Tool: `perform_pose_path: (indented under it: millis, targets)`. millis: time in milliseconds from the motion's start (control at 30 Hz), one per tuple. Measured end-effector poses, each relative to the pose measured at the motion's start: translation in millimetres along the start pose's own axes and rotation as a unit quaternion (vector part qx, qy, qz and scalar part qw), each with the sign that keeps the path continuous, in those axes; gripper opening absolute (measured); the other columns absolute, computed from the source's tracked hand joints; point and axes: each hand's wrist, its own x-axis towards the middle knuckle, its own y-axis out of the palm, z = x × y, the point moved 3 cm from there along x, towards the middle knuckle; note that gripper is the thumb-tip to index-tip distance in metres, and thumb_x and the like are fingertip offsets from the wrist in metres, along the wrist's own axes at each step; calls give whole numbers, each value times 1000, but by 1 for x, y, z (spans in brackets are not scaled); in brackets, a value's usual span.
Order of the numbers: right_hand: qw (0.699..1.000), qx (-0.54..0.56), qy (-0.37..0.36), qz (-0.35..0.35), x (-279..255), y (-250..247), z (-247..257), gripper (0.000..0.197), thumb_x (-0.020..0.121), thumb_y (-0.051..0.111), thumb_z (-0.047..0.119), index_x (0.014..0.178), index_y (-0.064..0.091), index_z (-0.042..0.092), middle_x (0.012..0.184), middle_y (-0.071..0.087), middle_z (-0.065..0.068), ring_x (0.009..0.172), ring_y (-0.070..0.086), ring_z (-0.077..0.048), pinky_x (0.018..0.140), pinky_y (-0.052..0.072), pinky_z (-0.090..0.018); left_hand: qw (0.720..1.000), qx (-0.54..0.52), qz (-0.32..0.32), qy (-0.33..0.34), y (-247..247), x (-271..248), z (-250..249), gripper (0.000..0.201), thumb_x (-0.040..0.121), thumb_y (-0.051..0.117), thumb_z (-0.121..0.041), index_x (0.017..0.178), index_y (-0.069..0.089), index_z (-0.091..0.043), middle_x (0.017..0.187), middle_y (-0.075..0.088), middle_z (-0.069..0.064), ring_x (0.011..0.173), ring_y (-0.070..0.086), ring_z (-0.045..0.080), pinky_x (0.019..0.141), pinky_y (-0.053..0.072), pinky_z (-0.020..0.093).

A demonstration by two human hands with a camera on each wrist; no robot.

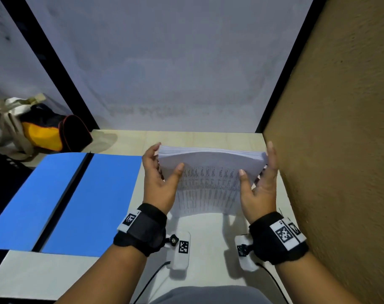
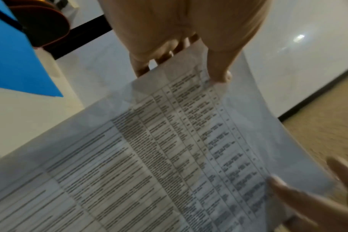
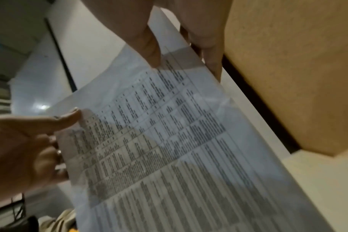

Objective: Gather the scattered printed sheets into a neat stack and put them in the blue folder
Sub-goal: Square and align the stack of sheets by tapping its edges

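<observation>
Two hands hold one stack of printed sheets (image 1: pixel 208 172) upright on the pale bench (image 1: pixel 208 249), close to its right edge and a little short of its far edge. At the far left, off the bench's far-left corner, a beige cloth bag (image 1: pixel 9 123) lies with a black and yellow pouch (image 1: pixel 53 132) against it. Next, the blue folder (image 1: pixel 72 200) lies open and flat over the bench's left edge, its dark spine running diagonally between the two blue halves; its right half ends just beside the left wrist. The left hand (image 1: pixel 158 183) grips the stack's left side: the thumb lies across the printed front and the fingers curl round behind the left edge, as the left wrist view shows (image 2: pixel 189 39). The sheets bow slightly, their top edges forming a thick, fairly even band, and the front page carries a table of small text too blurred to read. The stack's bottom edge seems to stand on the bench, though contact is not plain. The right hand (image 1: pixel 261 185) clasps the stack's right side in the same way, thumb on the front, fingers extended up along the right edge. Both wrists wear black straps with white coded tags. A brown textured board (image 1: pixel 340 128) stands along the bench's right edge, just beside the right hand.
</observation>
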Motion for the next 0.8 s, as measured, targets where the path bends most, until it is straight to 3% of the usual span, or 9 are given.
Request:
perform_pose_path:
  millis: [100,200,267,400,600,700,800]
  targets:
    - [992,-93,-85,5,3,1,8,49,93,51,2,131,46,31,129,38,-12,110,36,22,88,29,6,995,54,2,89,3,-4,-9,60,93,52,-9,131,32,-50,130,46,5,120,51,22,103,45,39]
    - [990,-115,-82,10,4,4,8,43,94,49,4,131,48,26,129,36,-15,107,33,27,82,27,11,978,144,15,151,3,-4,-9,46,94,46,-11,118,44,-50,123,48,3,121,47,28,102,40,53]
    - [988,-126,-85,11,5,6,8,44,94,49,5,130,48,31,131,35,-14,107,32,28,77,29,11,976,158,19,149,3,-3,-9,39,94,46,-11,112,46,-45,119,48,4,119,47,27,100,40,53]
    - [983,-147,-103,30,2,7,6,47,93,51,8,127,41,38,134,33,-8,113,32,25,67,37,8,977,163,17,136,3,-3,-8,41,93,50,-17,120,44,-47,125,46,-5,127,44,23,103,40,51]
    - [991,-109,-74,-5,4,6,6,54,86,61,5,125,33,30,125,35,3,109,33,21,82,32,6,982,153,24,111,3,-2,-7,36,92,54,-22,118,40,-43,122,46,-17,117,51,18,96,46,51]
    - [989,-129,-67,15,0,7,6,52,89,58,10,127,33,35,126,35,-2,104,35,21,71,37,6,980,156,25,117,5,-3,-10,44,93,54,-17,122,37,-45,122,41,-30,118,48,10,101,44,43]
    - [990,-118,-83,3,4,4,7,46,91,54,6,124,35,31,126,39,-7,110,34,23,76,36,6,989,119,21,87,7,-4,-9,58,93,55,-8,132,27,-40,127,35,-31,115,44,-10,101,41,17]
